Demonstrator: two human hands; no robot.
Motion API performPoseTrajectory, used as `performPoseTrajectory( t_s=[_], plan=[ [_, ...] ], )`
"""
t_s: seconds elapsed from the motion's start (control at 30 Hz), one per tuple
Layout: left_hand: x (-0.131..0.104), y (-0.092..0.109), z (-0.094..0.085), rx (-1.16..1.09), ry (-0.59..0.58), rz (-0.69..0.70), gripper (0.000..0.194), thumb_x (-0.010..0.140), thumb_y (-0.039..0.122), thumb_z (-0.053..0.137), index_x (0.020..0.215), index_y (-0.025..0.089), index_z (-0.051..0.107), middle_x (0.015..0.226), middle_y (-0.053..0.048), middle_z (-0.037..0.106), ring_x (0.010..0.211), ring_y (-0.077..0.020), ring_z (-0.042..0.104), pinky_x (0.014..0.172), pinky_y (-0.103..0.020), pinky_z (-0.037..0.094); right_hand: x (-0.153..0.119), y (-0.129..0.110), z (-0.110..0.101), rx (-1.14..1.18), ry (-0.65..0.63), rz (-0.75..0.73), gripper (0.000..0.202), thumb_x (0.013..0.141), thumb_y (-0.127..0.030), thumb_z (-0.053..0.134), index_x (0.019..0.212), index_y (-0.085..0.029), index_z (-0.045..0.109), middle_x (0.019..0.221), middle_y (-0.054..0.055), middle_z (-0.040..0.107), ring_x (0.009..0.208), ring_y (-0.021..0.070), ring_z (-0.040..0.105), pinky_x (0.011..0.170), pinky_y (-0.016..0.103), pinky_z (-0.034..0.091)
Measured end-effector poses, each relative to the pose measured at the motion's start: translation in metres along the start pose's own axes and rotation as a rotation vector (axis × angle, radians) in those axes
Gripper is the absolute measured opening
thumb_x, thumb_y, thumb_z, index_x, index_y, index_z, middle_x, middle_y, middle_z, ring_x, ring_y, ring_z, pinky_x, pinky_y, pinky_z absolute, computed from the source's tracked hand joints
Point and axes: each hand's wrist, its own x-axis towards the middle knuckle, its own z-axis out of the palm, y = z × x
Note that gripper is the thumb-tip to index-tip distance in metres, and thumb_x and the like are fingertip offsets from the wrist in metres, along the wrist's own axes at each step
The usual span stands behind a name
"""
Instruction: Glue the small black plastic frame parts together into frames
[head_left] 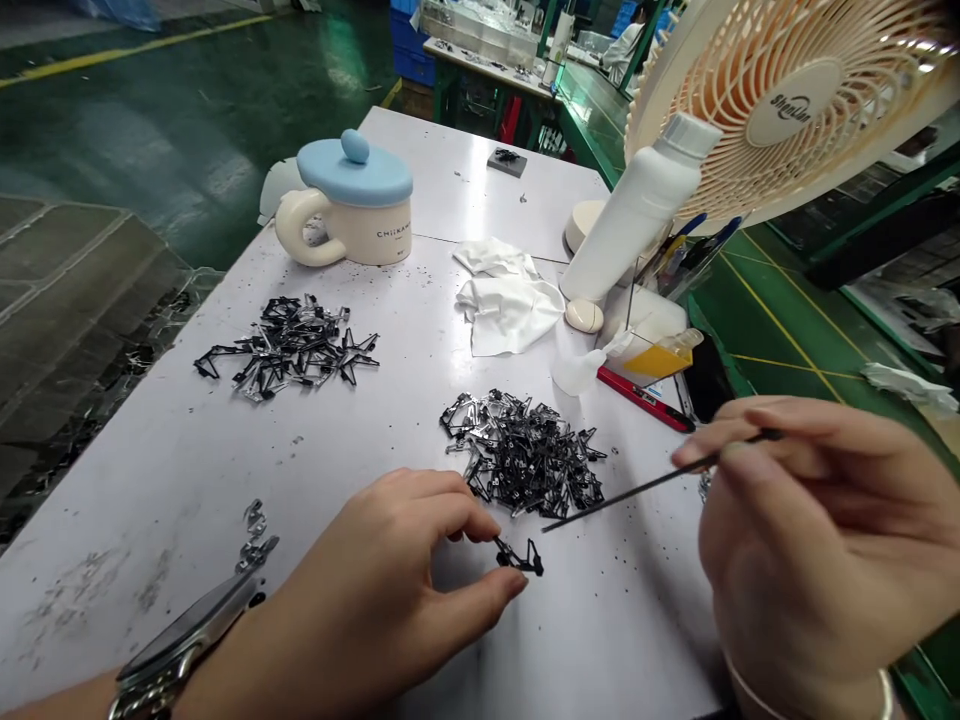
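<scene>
Between the thumb and forefinger of my left hand [405, 590] is a small black plastic part [529, 560], angular and thin-armed. My right hand [817, 530] grips a thin dark rod [637, 488], held like a pen; its tip points down and left, a little above and to the right of the part, apart from it. What kind of tool the rod is, I cannot make out. Just beyond my left fingers lies a heap of black and clear plastic parts [532, 450]. A second, looser pile of similar parts [296, 345] rests farther left on the white table [360, 430].
A mug with a blue lid [356, 200] stands at the back left. White cloth [506, 300], a tilted white bottle [637, 210], a squeeze bottle [576, 372], a red-edged tool [646, 400] and a large fan [780, 110] line the right side. Clear scraps [255, 540] lie near my left wrist.
</scene>
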Motion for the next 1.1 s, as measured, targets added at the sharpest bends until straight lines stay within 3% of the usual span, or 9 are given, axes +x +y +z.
performPoseTrajectory(
  t_s=[0.1, 0.33, 1.1],
  plan=[
    [0.002, 0.001, 0.0, 0.018, -0.015, 0.001, 0.007, 0.075, 0.031, 0.067, 0.078, 0.025, 0.065, 0.081, 0.003, 0.066, 0.08, -0.0177, 0.062, 0.071, -0.031, 0.048, -0.013, -0.006, 0.011, 0.104, -0.094, 0.085, 0.027, 0.072, -0.002, 0.063, 0.093, -0.018, 0.068, 0.071, 0.0, 0.062, 0.06, 0.0141, 0.059, 0.056, 0.033, 0.047],
    [0.002, -0.001, 0.0, 0.024, -0.033, -0.01, 0.009, 0.075, 0.033, 0.067, 0.078, 0.025, 0.065, 0.08, 0.002, 0.065, 0.08, -0.0184, 0.061, 0.071, -0.032, 0.047, -0.018, -0.005, 0.0, 0.03, -0.275, 0.169, 0.032, 0.073, -0.002, 0.064, 0.099, -0.021, 0.066, 0.08, 0.0, 0.065, 0.065, 0.0155, 0.063, 0.061, 0.036, 0.05],
    [0.002, 0.001, 0.0, 0.041, -0.031, 0.013, 0.007, 0.075, 0.03, 0.067, 0.078, 0.024, 0.065, 0.08, 0.002, 0.065, 0.078, -0.0177, 0.062, 0.07, -0.031, 0.048, -0.018, -0.009, 0.003, 0.006, -0.347, 0.125, 0.034, 0.072, -0.001, 0.064, 0.1, -0.021, 0.064, 0.074, 0.0, 0.065, 0.069, 0.0164, 0.061, 0.063, 0.037, 0.049]
  ],
)
